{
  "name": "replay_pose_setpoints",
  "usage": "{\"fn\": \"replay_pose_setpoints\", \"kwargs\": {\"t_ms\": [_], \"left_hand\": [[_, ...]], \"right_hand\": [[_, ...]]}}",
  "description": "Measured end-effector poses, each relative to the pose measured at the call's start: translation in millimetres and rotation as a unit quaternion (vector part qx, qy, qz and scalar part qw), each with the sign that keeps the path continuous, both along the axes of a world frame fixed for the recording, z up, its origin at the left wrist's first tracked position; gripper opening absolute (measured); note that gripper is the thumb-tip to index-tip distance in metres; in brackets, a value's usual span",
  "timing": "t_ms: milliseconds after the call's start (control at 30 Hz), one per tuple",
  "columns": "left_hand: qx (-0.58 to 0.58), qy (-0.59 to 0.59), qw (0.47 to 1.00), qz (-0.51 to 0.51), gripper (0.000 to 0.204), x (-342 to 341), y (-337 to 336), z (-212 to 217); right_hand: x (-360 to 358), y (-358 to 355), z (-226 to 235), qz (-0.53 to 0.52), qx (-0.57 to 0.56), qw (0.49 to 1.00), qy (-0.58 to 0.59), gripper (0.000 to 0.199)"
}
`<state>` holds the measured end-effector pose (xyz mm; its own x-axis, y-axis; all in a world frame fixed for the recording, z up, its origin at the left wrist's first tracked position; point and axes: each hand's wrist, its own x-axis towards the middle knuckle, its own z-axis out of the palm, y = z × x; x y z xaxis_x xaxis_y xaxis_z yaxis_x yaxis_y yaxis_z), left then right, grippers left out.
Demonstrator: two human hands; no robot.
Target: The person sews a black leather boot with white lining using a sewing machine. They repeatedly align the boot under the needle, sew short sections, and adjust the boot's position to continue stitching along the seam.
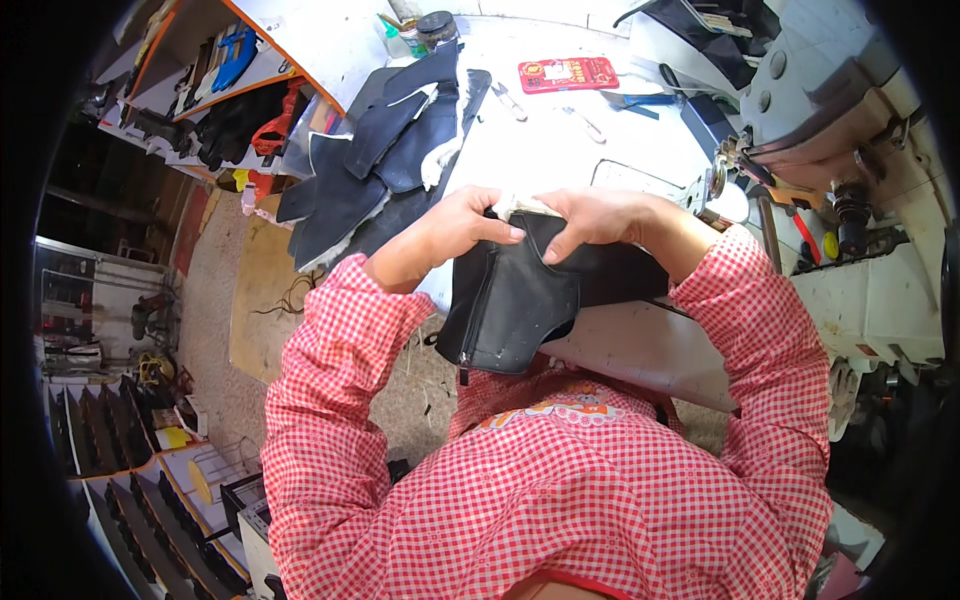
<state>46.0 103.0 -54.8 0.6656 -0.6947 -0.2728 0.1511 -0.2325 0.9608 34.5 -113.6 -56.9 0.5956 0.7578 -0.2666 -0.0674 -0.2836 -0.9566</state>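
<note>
A black leather boot upper [528,305] with a zipper [481,312] down one side hangs over the table's near edge, in front of my body. My left hand [455,226] grips its top edge on the left, thumb laid across the leather. On the other side my right hand [598,218] pinches the same edge, its thumb pointing down onto the black surface. Between the two hands some white fleecy lining [528,204] shows. More black material [625,275] spreads to the right under my right wrist. Most of my fingers are hidden behind the upper.
Black fleece-lined pieces [400,140] lie piled at the left of the white table [530,140]. Farther back are a red case [568,74], small tools [509,102] and a dark-lidded jar [436,28]. A sewing machine [830,90] stands at the right.
</note>
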Motion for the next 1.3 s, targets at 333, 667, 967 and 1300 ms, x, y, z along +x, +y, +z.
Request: {"fn": "replay_pose_setpoints", "kwargs": {"t_ms": [333, 667, 967, 1300], "left_hand": [[-0.025, -0.056, 0.958, 0.281, 0.03, -65, 23, -42], [-0.042, 0.002, 0.938, 0.343, 0.028, -102, 13, -95], [-0.034, -0.026, 0.917, 0.397, 0.024, -106, 23, -105], [-0.059, -0.014, 0.916, 0.397, 0.024, -109, 26, -92]], "right_hand": [[-78, 32, -5, -0.226, -0.098, 0.776, -0.581, 0.044], [-138, 17, -72, -0.185, -0.203, 0.819, -0.503, 0.057], [-138, 32, -77, -0.12, -0.23, 0.795, -0.549, 0.05], [-92, 14, -91, -0.554, 0.177, 0.81, 0.07, 0.087]]}}
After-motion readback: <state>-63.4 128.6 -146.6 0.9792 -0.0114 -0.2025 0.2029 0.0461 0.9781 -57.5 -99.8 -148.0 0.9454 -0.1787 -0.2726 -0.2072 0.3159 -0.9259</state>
